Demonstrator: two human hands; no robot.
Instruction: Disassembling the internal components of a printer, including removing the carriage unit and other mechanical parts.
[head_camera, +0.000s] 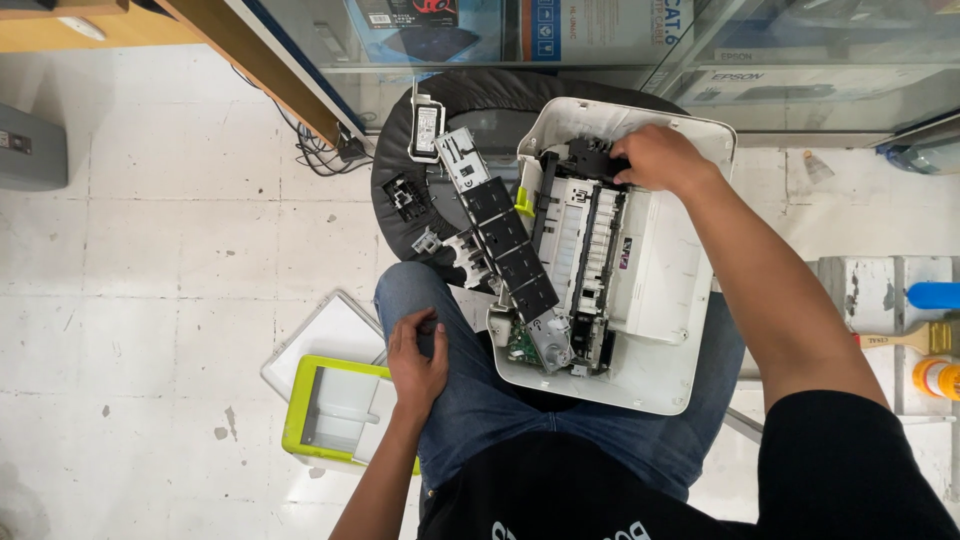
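Head view: an opened white printer (660, 290) was seen propped on the lap, between the knees and a dark round stool (400, 160) at the far side. Its cover was off and the inner works were laid bare. A long black strip of ink tanks (505, 240) was swung out over the left edge of the body, running from far to near, with a green circuit board (522, 342) showing at its near end.

The right hand (660, 158) was planted at the far end of the printer, fingers curled down onto a black part (590, 155) of the mechanism. It looked closed around that part, though whether the part was truly gripped or only pressed could not be told from above.

The left hand (418, 355) was resting on the left thigh, on the blue jeans (480, 400), loosely curled, thumb and fingertips drawn together. Something small may have been pinched there; it could not be made out.

For this work to go well, the body would best be kept steady on the lap while the black part was eased, not forced, and the hanging tank strip kept from being strained.

On the floor at the left, a scanner lid with a lime-green frame (335, 405) was lying flat. A small black-and-white power unit (427, 128) was sitting on the stool. A paintbrush (915, 338) was lying on the shelf at the right.
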